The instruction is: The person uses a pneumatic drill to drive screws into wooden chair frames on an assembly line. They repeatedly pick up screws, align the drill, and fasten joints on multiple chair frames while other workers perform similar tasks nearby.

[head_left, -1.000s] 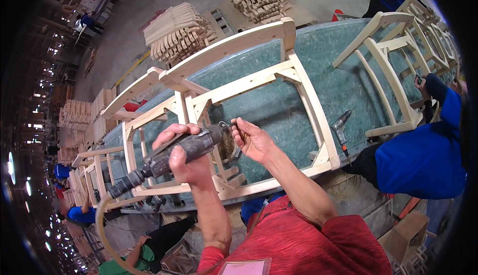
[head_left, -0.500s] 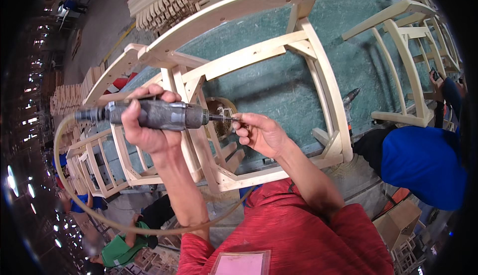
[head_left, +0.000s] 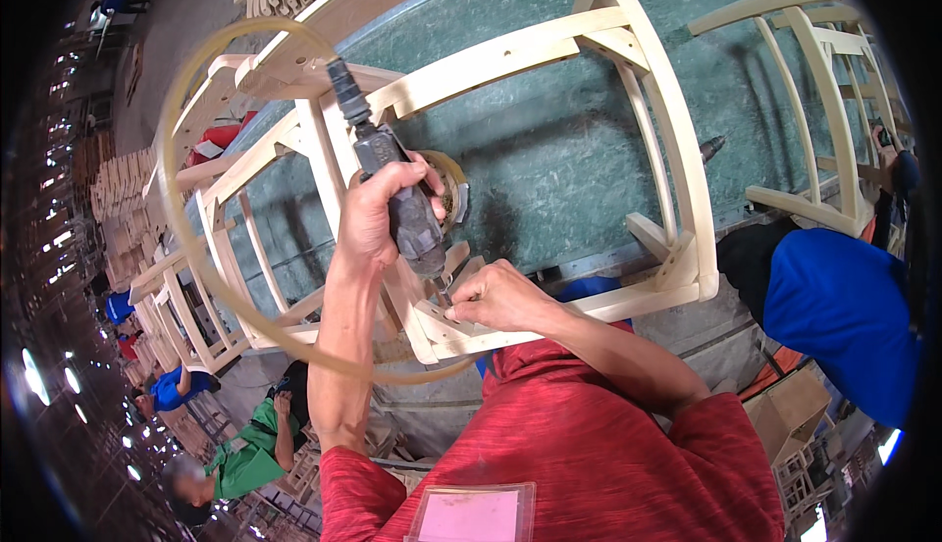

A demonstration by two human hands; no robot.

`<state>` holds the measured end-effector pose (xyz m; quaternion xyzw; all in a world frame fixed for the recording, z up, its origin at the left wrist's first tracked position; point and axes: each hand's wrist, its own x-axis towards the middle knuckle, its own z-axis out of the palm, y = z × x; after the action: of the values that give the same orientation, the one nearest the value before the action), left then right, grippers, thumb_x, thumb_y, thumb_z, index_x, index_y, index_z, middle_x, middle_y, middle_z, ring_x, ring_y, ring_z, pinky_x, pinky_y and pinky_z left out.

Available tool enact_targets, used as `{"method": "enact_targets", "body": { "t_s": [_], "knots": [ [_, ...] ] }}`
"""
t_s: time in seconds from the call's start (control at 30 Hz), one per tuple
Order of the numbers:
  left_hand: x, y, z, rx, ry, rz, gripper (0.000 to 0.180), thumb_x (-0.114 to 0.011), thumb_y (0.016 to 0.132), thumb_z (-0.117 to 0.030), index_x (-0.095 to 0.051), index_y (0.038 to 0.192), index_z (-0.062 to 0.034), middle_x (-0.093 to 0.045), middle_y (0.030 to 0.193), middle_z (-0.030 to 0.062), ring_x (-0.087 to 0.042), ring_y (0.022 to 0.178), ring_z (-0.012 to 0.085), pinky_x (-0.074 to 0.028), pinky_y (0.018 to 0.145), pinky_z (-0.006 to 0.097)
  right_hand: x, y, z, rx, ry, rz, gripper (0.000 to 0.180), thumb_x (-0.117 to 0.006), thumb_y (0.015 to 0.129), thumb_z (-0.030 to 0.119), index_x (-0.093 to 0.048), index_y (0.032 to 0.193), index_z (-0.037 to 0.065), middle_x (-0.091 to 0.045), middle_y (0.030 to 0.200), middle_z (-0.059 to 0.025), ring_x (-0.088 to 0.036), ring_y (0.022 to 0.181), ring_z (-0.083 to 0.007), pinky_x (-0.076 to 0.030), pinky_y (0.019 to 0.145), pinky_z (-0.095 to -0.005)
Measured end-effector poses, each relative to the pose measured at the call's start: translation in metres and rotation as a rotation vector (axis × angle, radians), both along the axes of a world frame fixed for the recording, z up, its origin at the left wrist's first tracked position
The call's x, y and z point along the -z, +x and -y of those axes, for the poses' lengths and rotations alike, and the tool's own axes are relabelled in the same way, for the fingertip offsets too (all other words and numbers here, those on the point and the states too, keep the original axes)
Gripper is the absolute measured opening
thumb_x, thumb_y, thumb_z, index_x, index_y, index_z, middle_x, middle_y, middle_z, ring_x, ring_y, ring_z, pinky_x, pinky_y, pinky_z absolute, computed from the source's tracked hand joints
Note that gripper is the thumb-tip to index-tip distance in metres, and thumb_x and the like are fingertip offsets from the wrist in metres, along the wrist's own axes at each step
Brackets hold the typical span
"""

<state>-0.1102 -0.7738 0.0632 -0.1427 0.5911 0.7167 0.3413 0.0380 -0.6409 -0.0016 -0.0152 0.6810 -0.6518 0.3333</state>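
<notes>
Gripping a dark pneumatic screwdriver (head_left: 397, 199) around its barrel, the left hand (head_left: 378, 213) holds the tool nearly upright with its tip pointing down at the near corner of a pale wooden chair frame (head_left: 549, 51). A yellowish air hose (head_left: 172, 199) runs from the tool's far end and loops wide to the left, then back along the near side under the frame. The right hand (head_left: 496, 297) is pinched narrow just beside the tip, fingers touching the corner joint; whether it holds a screw cannot be told. This frame lies on a green-topped workbench (head_left: 569, 159), with a roll of tape (head_left: 451, 184) resting just behind the tool. More unfinished frames (head_left: 814, 101) stand to the far right and others (head_left: 211, 277) to the left. At the right edge a person in a blue top (head_left: 834, 297) bends over the bench, and at lower left another person in green (head_left: 245, 454) is crouched near the floor.
</notes>
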Motion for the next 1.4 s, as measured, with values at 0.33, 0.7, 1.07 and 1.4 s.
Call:
{"method": "enact_targets", "body": {
  "t_s": [0.33, 0.7, 1.07, 1.4],
  "knots": [
    [0.032, 0.010, 0.006, -0.014, -0.070, 0.167, 0.023, -0.067, 0.084, -0.020, -0.060, 0.097, -0.0020, -0.065, 0.079, 0.0146, -0.065, 0.060, 0.0228, -0.054, 0.053, 0.033, 0.013, -0.001, 0.002, 0.121, 0.057, -0.004, 0.014, -0.067, 0.084, 0.016, -0.072, 0.091, 0.005, -0.072, 0.086, -0.0160, -0.069, 0.076, -0.0281, -0.053, 0.071, -0.0399],
    [0.033, 0.021, 0.001, -0.083, -0.176, 0.221, 0.016, -0.069, 0.082, -0.012, -0.062, 0.088, 0.0013, -0.065, 0.073, 0.0126, -0.063, 0.057, 0.0199, -0.053, 0.052, 0.031, 0.001, -0.057, -0.038, 1.021, -0.938, 0.576, 0.028, -0.052, 0.102, 0.014, -0.049, 0.124, -0.003, -0.063, 0.110, -0.0163, -0.064, 0.102, -0.0250, -0.053, 0.099, -0.0373],
    [0.035, 0.024, -0.001, -0.025, -0.190, 0.231, 0.014, -0.067, 0.084, -0.012, -0.062, 0.089, 0.0003, -0.065, 0.075, 0.0128, -0.064, 0.059, 0.0209, -0.054, 0.054, 0.031, -0.010, -0.051, -0.068, 0.938, -0.786, 0.394, 0.033, -0.050, 0.104, 0.025, -0.051, 0.125, -0.001, -0.065, 0.100, -0.0106, -0.063, 0.080, -0.0127, -0.056, 0.072, -0.0263],
    [-0.018, 0.016, -0.045, 0.274, -0.818, -0.542, 0.024, -0.072, 0.075, -0.020, -0.066, 0.089, -0.0012, -0.064, 0.064, 0.0100, -0.065, 0.058, 0.0220, -0.056, 0.059, 0.038, -0.140, -0.073, -0.228, 0.985, -0.248, -0.395, 0.028, -0.063, 0.097, 0.013, -0.061, 0.119, -0.004, -0.064, 0.089, -0.0037, -0.054, 0.066, -0.0040, -0.045, 0.058, -0.0162]
  ]
}}
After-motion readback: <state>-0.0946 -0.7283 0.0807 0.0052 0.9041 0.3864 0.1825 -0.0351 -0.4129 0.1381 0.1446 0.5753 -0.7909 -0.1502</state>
